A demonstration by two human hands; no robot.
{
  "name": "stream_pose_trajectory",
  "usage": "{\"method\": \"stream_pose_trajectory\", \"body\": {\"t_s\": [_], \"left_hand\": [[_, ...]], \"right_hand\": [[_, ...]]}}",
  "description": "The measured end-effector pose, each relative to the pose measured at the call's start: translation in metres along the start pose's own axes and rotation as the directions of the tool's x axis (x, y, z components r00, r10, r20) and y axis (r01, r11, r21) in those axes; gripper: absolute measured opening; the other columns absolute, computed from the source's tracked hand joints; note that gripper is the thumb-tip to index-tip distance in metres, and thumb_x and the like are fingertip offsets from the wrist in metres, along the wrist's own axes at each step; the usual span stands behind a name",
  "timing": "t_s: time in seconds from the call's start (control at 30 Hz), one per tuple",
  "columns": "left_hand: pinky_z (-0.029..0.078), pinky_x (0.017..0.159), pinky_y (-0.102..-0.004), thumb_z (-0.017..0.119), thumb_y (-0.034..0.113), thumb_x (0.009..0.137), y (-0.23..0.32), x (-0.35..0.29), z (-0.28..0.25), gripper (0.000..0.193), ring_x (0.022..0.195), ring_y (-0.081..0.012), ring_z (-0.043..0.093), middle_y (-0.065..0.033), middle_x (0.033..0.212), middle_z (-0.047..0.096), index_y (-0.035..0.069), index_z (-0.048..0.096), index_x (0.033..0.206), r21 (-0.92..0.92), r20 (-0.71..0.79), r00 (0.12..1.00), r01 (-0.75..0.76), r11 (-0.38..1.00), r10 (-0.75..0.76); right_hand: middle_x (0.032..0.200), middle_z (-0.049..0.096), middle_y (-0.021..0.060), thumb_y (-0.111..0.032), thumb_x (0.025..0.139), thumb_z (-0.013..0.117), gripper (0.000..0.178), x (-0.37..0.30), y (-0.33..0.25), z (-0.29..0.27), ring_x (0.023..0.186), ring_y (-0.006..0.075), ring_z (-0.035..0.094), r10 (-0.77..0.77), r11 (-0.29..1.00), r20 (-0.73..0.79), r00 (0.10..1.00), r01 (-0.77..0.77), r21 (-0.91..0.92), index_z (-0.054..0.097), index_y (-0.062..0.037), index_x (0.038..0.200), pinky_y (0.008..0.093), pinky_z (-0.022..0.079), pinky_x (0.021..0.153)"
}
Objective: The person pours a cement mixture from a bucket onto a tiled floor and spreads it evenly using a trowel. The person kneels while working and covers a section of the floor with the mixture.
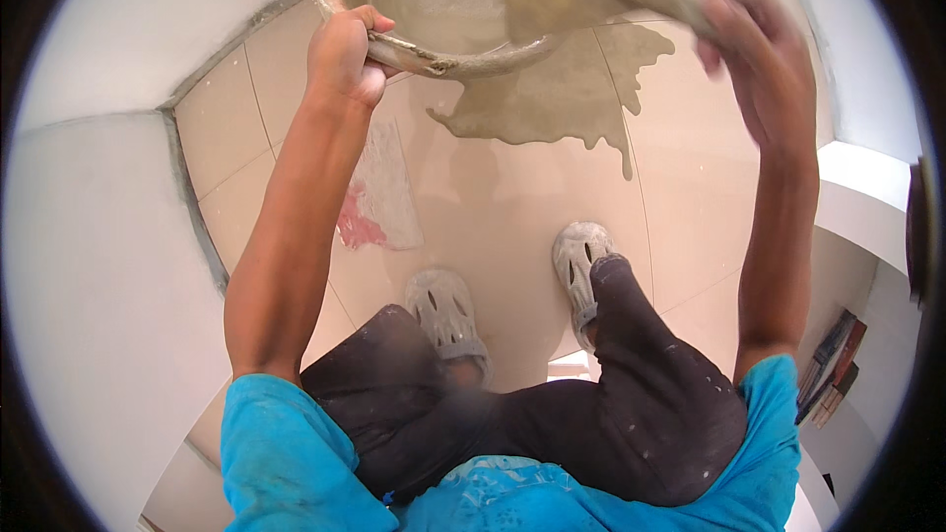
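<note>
At the top of the view, a round bucket [483,66] leans over with grey-green slurry [429,0] inside. My left hand [345,54] is closed round its near-left rim, the thumb lying over the edge. My right hand [754,44], smeared by motion, grips the handle of a broad flat tool [576,0] coated in the same slurry. The tool's wide end lies over the bucket's mouth; blur and coating hide whether it is a brush or a scraper. Below the bucket, a puddle of slurry [552,103] with a ragged edge spreads over the floor tiles.
A whitish flat sheet or bag with a pink-red patch [389,192] lies on the tiled floor [493,207], left of centre. My two grey clogs [443,310] stand near it. White walls [94,266] rise at both sides. Several long, thin items [831,366] lean at the right.
</note>
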State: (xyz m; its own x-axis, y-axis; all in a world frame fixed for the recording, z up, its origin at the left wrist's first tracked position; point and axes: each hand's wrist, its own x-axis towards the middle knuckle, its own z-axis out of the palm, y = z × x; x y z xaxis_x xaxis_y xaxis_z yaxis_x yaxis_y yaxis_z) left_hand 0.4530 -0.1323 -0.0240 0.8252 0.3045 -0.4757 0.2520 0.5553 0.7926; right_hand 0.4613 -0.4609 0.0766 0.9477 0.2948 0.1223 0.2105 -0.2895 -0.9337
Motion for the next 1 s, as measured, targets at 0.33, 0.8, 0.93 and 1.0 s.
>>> {"method": "stream_pose_trajectory", "body": {"t_s": [0.33, 0.8, 0.93, 1.0], "left_hand": [[0.054, 0.071, -0.0579, 0.052, -0.005, 0.072, -0.012, -0.007, 0.033, 0.027, 0.082, -0.0337, 0.054, -0.0176, 0.095, 0.046, -0.007, 0.042, 0.097, -0.023, 0.071, 0.997, 0.014, 1.0, -0.012], [0.052, 0.077, -0.057, 0.052, -0.005, 0.076, -0.002, 0.011, -0.019, 0.04, 0.094, -0.0336, 0.055, -0.0159, 0.103, 0.048, -0.004, 0.04, 0.114, -0.1, 0.038, 0.999, -0.006, 0.995, 0.01], [0.045, 0.092, -0.058, 0.052, -0.004, 0.084, 0.0, 0.009, 0.004, 0.055, 0.112, -0.0326, 0.048, -0.0145, 0.12, 0.045, 0.012, 0.034, 0.133, -0.014, 0.182, 0.983, -0.005, 1.0, 0.008], [0.042, 0.098, -0.0582, 0.052, -0.003, 0.087, 0.011, -0.017, 0.021, 0.06, 0.118, -0.0324, 0.046, -0.0132, 0.125, 0.044, 0.019, 0.032, 0.139, 0.043, 0.094, 0.993, -0.083, 0.996, 0.079]], "right_hand": [[0.079, 0.066, 0.0203, -0.025, 0.08, 0.063, 0.027, 0.133, -0.051, 0.143, 0.077, 0.0307, 0.065, -0.149, 0.607, 0.422, 0.894, 0.42, -0.674, 0.069, 0.0015, 0.081, 0.0403, 0.051, 0.07], [0.069, 0.063, 0.0135, -0.024, 0.086, 0.061, 0.023, 0.043, -0.051, 0.163, 0.062, 0.0276, 0.059, -0.112, 0.688, 0.725, 0.679, 0.58, -0.436, 0.065, -0.0044, 0.076, 0.0379, 0.046, 0.059], [0.077, 0.065, 0.0122, -0.024, 0.08, 0.063, 0.018, -0.048, 0.034, 0.221, 0.074, 0.0326, 0.063, -0.244, 0.775, 0.85, 0.467, 0.621, -0.119, 0.064, -0.0064, 0.078, 0.0444, 0.051, 0.068], [0.1, 0.066, 0.0168, -0.018, 0.078, 0.062, 0.019, -0.063, 0.072, 0.297, 0.095, 0.033, 0.064, -0.257, 0.754, 0.877, 0.406, 0.652, -0.08, 0.068, -0.0035, 0.089, 0.0498, 0.049, 0.083]]}}
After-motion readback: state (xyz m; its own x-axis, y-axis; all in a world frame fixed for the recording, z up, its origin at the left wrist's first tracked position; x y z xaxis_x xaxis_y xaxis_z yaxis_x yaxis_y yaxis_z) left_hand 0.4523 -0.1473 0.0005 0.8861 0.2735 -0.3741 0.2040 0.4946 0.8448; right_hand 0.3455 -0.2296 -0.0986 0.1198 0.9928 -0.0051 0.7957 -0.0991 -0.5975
